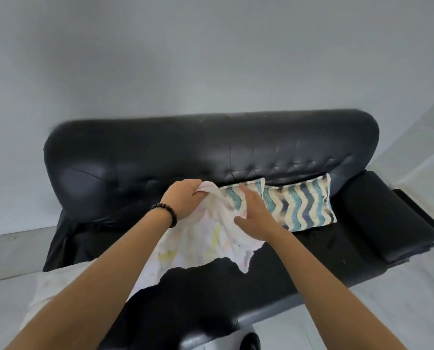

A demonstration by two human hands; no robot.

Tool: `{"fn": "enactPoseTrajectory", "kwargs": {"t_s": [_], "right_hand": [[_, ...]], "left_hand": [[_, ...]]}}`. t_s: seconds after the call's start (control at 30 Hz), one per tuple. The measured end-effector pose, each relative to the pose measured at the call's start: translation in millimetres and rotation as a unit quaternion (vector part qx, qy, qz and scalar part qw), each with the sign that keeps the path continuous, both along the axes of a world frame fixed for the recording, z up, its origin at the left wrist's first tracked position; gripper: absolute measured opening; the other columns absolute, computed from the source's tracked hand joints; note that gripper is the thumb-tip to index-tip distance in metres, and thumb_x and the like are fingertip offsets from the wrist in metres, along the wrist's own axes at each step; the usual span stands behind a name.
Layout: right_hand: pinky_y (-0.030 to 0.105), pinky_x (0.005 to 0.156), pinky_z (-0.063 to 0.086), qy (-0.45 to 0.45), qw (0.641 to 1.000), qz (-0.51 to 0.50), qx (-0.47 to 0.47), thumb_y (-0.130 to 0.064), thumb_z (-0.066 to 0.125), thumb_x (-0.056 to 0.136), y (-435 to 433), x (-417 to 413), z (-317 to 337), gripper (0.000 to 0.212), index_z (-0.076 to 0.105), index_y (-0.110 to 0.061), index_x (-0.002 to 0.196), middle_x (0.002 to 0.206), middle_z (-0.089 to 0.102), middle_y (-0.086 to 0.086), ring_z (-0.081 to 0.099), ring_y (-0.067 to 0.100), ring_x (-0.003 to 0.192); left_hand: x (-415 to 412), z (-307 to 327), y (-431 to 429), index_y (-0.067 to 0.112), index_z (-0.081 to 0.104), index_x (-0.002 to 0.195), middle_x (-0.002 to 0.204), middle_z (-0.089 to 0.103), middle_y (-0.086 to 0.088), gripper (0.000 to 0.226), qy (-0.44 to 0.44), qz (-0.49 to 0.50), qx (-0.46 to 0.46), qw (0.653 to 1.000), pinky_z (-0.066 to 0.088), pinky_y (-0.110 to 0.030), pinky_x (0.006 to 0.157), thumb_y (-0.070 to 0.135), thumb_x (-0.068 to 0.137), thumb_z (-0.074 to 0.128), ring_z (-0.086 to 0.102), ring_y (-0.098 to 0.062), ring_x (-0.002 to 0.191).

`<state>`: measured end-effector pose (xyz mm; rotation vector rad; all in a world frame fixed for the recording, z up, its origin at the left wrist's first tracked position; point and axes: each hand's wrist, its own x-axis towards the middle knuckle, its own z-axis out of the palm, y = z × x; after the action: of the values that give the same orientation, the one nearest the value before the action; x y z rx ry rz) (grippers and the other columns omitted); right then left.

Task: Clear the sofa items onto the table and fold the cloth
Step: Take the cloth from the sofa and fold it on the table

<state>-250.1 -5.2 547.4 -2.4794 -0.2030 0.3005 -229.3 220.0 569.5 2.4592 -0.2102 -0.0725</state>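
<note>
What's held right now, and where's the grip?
The left hand grips the pale cloth by its bunched top edge; the right hand rests open against it.

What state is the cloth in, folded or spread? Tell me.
Unfolded: the cloth hangs loose and rumpled from the left hand, which grips its top edge over the sofa.

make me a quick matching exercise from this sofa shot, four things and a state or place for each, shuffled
Things
1. left hand
2. right hand
3. cloth
4. zigzag cushions

States or places
a. leaning on the sofa backrest
b. fingers straight, laid on fabric
c. pale, draped down across the black seat
d. gripping a bunched corner

Pairs: 1-d, 2-b, 3-c, 4-a
</note>
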Motion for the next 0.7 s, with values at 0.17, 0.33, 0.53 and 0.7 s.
{"fn": "enactPoseTrajectory", "kwargs": {"t_s": [0.17,0.33,0.53,0.7], "right_hand": [[0.016,0.081,0.041,0.007,0.993,-0.010,0.119,-0.021,0.046,0.101,67.0,-13.5,-17.2,0.030,0.048,-0.025,0.131,0.118,0.059,-0.006,0.056,0.016,0.110],[0.006,0.066,0.040,-0.062,0.980,-0.097,0.164,0.005,0.034,0.092,63.8,-7.5,5.1,0.041,0.057,-0.017,0.118,0.098,0.061,-0.003,0.054,0.009,0.085],[0.010,0.062,0.041,-0.113,0.973,-0.070,0.190,0.007,0.032,0.089,74.8,-8.7,30.6,0.040,0.055,-0.019,0.107,0.088,0.060,-0.006,0.054,0.002,0.077],[0.026,0.066,0.042,-0.114,0.943,-0.234,0.209,0.001,0.032,0.089,29.0,6.6,30.5,0.040,0.056,-0.021,0.112,0.093,0.060,-0.007,0.053,0.008,0.082]], "left_hand": [[-12.2,5.0,10.8,0.021,0.049,0.075,0.077,0.061,0.001,0.022,0.015,-0.037,-0.049,0.998,0.050,-0.038,0.070,0.036,0.090,0.056,0.057,-0.020,0.074],[-35.3,-26.0,62.9,0.028,0.046,0.106,0.086,0.062,0.009,0.049,0.032,-0.030,0.181,0.983,0.046,-0.030,0.062,0.056,0.073,0.068,0.056,-0.014,0.071],[-55.2,-92.1,82.4,0.020,0.045,0.086,0.082,0.046,0.003,0.018,-0.005,0.102,0.162,0.981,0.038,-0.028,0.056,0.023,0.082,0.062,0.048,-0.018,0.069],[-68.5,-117.1,110.1,0.017,0.049,0.090,0.082,0.049,-0.001,0.010,0.026,0.185,0.118,0.975,0.040,-0.032,0.055,0.018,0.085,0.058,0.049,-0.022,0.069]]}}
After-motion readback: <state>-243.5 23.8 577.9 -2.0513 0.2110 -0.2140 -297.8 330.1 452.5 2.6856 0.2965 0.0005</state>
